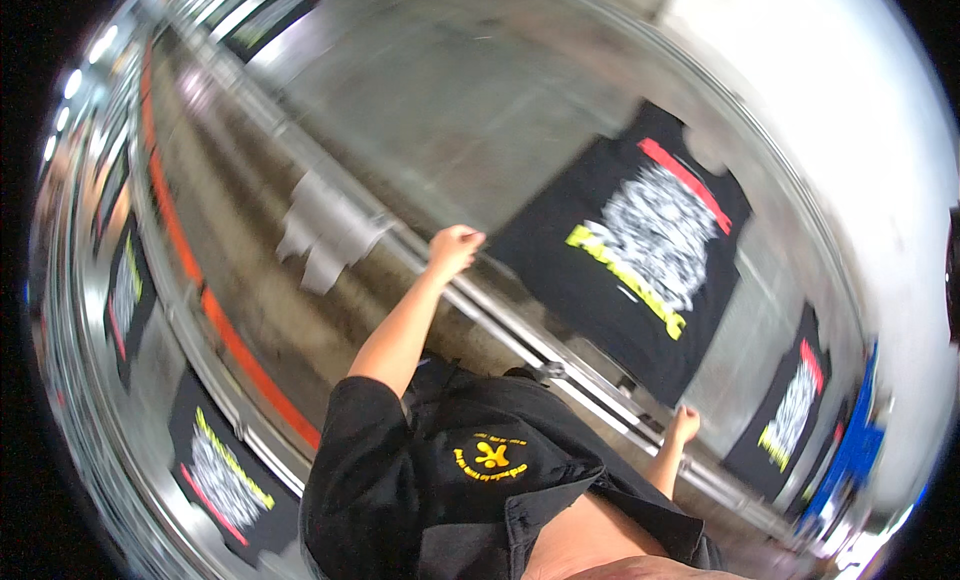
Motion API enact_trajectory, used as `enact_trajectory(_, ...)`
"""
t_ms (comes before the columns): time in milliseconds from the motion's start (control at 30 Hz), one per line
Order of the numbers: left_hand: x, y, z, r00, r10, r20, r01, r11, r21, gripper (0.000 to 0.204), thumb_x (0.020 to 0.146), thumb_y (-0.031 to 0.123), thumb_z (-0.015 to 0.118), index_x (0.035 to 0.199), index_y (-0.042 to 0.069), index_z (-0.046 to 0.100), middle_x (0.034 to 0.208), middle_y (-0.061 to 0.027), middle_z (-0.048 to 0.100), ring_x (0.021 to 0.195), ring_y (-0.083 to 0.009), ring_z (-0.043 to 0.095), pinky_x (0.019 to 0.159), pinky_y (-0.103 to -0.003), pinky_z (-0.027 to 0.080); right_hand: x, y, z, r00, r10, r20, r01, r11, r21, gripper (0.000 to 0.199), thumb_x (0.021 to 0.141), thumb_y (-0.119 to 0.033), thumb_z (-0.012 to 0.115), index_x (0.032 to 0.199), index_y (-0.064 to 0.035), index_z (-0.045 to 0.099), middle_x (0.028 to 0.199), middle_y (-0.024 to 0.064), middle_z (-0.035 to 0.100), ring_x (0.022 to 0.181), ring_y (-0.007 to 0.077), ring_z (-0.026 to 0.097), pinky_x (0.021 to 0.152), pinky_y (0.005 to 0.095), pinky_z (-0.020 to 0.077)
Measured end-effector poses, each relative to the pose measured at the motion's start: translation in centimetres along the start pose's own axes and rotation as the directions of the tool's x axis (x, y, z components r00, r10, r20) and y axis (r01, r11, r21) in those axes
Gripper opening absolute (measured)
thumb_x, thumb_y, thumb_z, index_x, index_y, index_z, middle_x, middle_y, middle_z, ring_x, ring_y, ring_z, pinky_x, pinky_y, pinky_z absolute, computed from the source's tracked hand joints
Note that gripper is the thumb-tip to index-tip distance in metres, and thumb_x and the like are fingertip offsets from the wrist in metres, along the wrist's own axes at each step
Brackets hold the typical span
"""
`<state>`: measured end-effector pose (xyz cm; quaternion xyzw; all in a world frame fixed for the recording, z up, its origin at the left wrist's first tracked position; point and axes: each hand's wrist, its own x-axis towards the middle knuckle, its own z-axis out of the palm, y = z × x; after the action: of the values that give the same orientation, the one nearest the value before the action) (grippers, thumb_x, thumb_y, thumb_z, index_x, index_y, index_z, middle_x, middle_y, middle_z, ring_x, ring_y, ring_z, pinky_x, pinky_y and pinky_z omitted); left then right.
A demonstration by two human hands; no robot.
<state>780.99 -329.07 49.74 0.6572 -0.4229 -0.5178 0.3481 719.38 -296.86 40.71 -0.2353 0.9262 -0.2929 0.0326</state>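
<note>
A black T-shirt panel [545, 235] with a red, white and yellow print lies on the long grey table in front of me. Its neckline faces away from me and its hem is toward me. My left hand [458, 250] is closed in a pinch at the hem's left corner. At the right corner of the hem, my right hand [684, 424] has its fingers pressed together on the cloth. Both hands are just above the table's near rail.
A metal rail [590, 380] runs along the near edge of the table [430, 110]. Another printed black panel [795, 400] lies to the right, near a blue frame [850, 450]. A pale cloth [328, 232] hangs on the rail at left. Across the aisle, more panels lie beyond an orange strip [245, 355].
</note>
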Motion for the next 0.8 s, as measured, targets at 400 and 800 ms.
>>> enact_trajectory(400, -11.0, -10.7, -28.7, 0.976, -0.218, 0.005, 0.204, 0.902, -0.38, 0.033, 0.094, 0.034, 0.062, 0.099, 0.001, 0.065, 0.072, -0.0006, 0.059, 0.058, -0.0065, 0.05, 0.05, -0.023, 0.041, -29.2, -51.5, 15.0, 0.454, -0.666, 0.592, 0.525, 0.737, 0.426, 0.019, 0.093, -0.019, 0.061, 0.094, -0.001, 0.066, 0.072, 0.0043, 0.064, 0.062, 0.0105, 0.061, 0.059, 0.0257, 0.0484)
enact_trajectory(800, -2.9, -17.3, -52.2, 0.775, -0.578, -0.257, 0.317, 0.707, -0.632, 0.031, 0.096, 0.032, 0.06, 0.103, 0.003, 0.066, 0.077, -0.0025, 0.062, 0.063, -0.009, 0.056, 0.054, -0.025, 0.045, -55.2, -85.3, 36.4, 0.112, -0.759, 0.641, 0.393, 0.626, 0.673, 0.019, 0.093, -0.017, 0.06, 0.096, 0.0006, 0.066, 0.075, 0.0053, 0.067, 0.066, 0.0103, 0.061, 0.062, 0.0273, 0.0492)
